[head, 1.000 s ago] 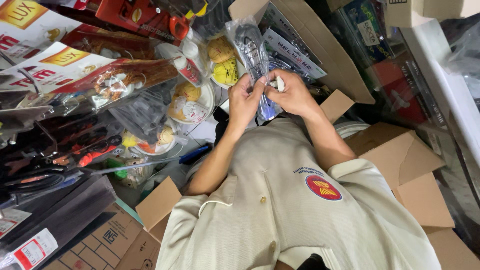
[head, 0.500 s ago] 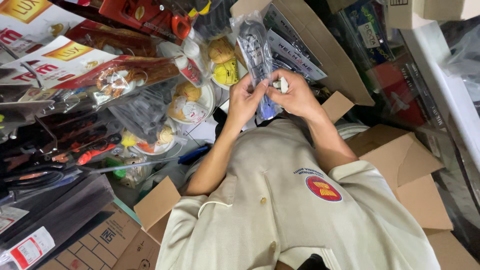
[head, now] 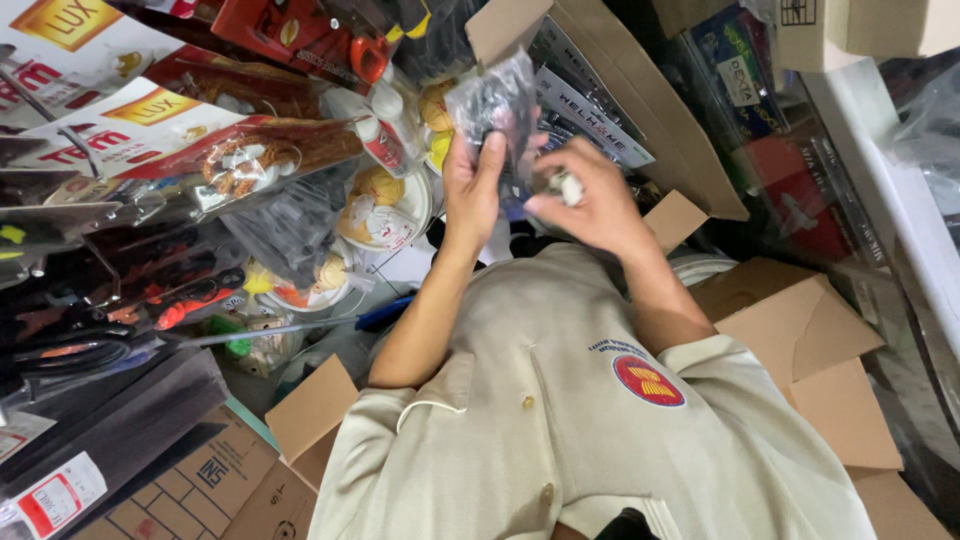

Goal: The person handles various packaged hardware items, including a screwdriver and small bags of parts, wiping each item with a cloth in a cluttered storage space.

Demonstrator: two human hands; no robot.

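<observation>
Gripping a limp, crinkly clear plastic packet point(head: 497, 105) of dark small parts, left hand point(head: 472, 190) clenched along its edge, right hand point(head: 583, 195) pinching a small white piece point(head: 566, 186).

Cluttered floor point(head: 330, 345), open cardboard boxes point(head: 800, 330), round packs of yellow goods point(head: 385, 205), blue-handled tool point(head: 385, 312)

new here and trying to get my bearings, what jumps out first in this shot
At top centre, the left hand holds up a clear plastic packet of dark parts while the right hand pinches a small white piece. Open cardboard boxes lie at right; hanging packaged goods crowd the left.
</observation>
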